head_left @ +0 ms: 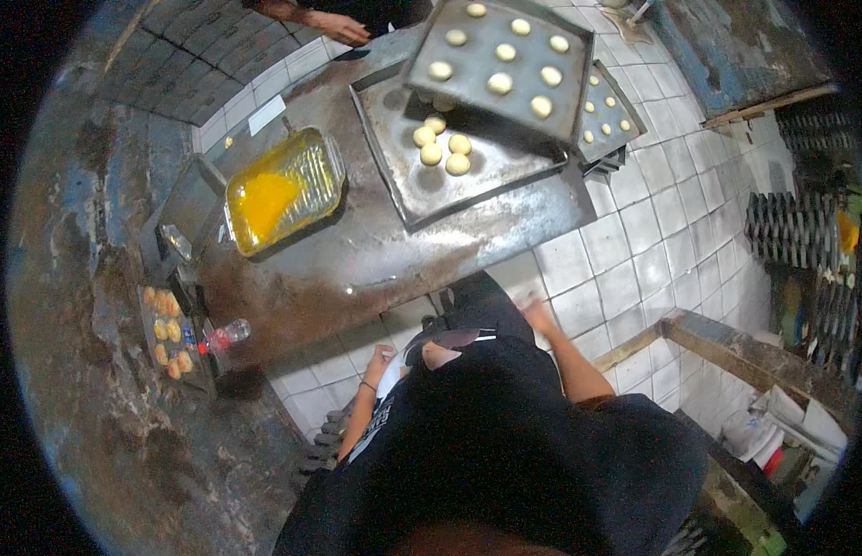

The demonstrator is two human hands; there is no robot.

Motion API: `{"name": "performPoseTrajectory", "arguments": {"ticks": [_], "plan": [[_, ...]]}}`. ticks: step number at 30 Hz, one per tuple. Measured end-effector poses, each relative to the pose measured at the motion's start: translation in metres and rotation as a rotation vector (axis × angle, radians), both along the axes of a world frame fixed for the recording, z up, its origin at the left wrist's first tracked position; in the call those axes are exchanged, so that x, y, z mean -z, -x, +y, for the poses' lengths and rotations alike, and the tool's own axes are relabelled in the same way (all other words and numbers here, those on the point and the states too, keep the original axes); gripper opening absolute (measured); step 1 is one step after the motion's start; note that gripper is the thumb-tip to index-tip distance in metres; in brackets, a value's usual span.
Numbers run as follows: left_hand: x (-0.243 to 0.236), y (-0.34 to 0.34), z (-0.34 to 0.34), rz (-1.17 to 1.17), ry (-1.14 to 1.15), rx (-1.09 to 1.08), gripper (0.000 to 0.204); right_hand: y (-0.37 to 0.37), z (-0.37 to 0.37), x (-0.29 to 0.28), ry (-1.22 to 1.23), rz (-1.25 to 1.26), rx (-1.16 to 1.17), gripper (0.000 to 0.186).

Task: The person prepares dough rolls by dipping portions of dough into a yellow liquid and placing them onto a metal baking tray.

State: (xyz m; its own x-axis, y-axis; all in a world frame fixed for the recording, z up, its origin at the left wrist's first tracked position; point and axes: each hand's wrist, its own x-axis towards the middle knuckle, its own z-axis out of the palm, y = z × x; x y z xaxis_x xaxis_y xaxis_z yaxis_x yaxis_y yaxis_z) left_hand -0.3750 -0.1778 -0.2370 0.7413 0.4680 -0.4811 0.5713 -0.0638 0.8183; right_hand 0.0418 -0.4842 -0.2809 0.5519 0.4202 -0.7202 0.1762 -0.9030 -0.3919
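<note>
My left hand [380, 360] hangs at my left side below the table edge, beside something white against my dark shirt; its fingers look curled, but I cannot make out whether they hold anything. On the other side, my right hand [534, 312] is low over the tiled floor and smeared by motion. Ahead on the metal table [394, 255], a baking tray [473, 59] with rows of pale dough balls rests tilted over a larger tray [509, 172]. Several dough balls [432, 154] sit clustered in that larger tray. To their left stands a clear dish [306, 211] of yellow liquid.
Another person's hand [342, 28] is at the far edge. Right of the table, another tray [601, 144] holds dough balls. At left are a tray of browned buns [174, 331] and a red-capped plastic bottle [229, 334]. A wooden-edged ledge [727, 347] stands at right.
</note>
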Motion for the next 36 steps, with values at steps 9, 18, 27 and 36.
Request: {"name": "performPoseTrajectory", "arguments": {"ticks": [9,18,27,36], "plan": [[0.008,0.091,-0.037,0.264,0.268,-0.278,0.043,0.081,-0.034,-0.131,-0.379,0.668,-0.46,0.098],[0.015,0.142,-0.115,-0.124,0.105,-0.154,0.044,0.019,-0.003,-0.057,0.011,0.531,-0.473,0.087],[0.012,0.135,-0.127,0.057,0.273,-0.065,0.048,0.077,-0.017,-0.007,-0.39,0.398,-0.263,0.059],[-0.05,0.066,-0.052,0.372,0.5,-0.012,0.052,-0.026,0.045,-0.065,-0.139,0.101,-0.921,0.059]]}}
